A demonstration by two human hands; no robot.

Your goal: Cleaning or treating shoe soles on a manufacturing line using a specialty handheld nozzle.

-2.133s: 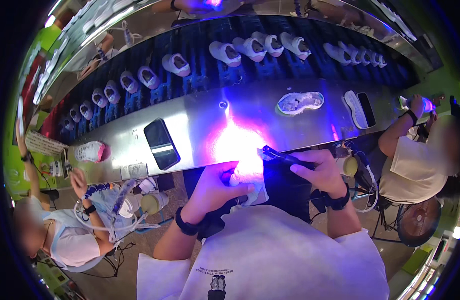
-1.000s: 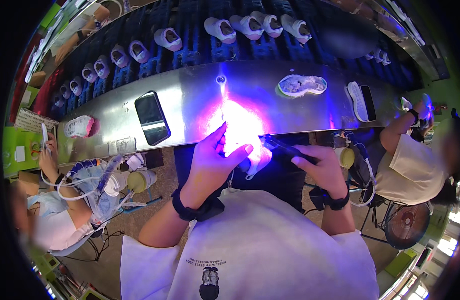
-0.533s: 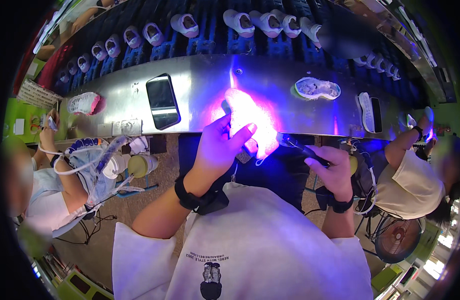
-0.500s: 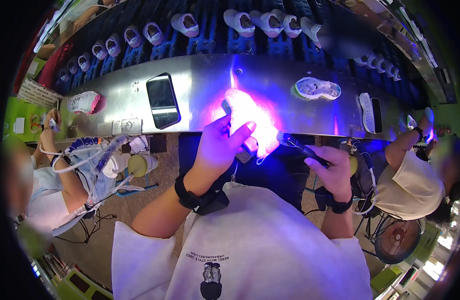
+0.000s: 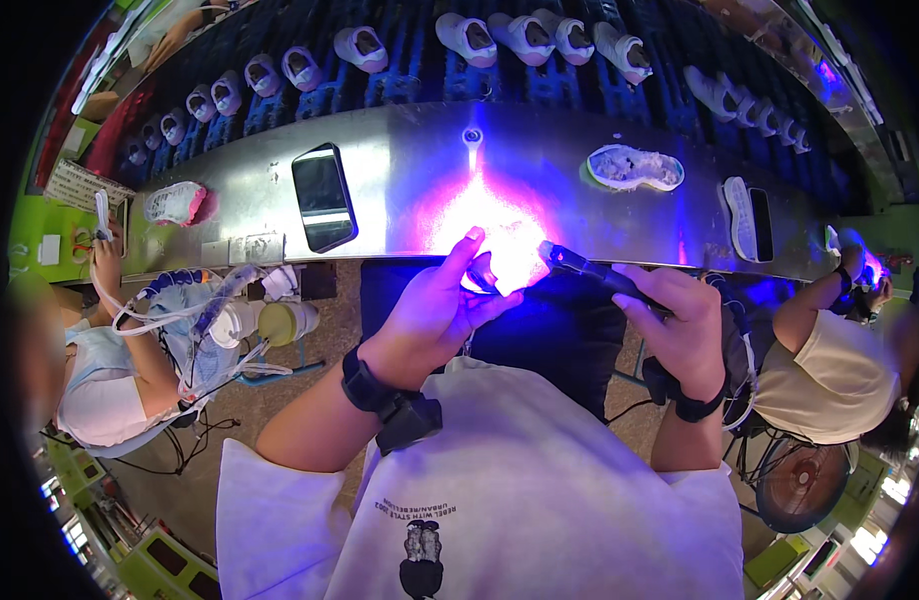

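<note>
While left grip [image 5: 425,318] pinches pale, glare-washed piece [image 5: 515,258] at front edge of steel surface [image 5: 250,195], right grip [image 5: 686,325] closes around black tool [image 5: 598,273], tip beside piece. I see dark upside-down lettering [image 5: 418,509] on white shirt [image 5: 580,480], print on pale box [image 5: 87,186], far left.

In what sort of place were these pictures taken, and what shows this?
Probably a shoe factory or workshop: a long line of pale shoes stands on a dark slatted bed, what looks like a loose sole lies on the metal bench, and other people are on both sides.
</note>
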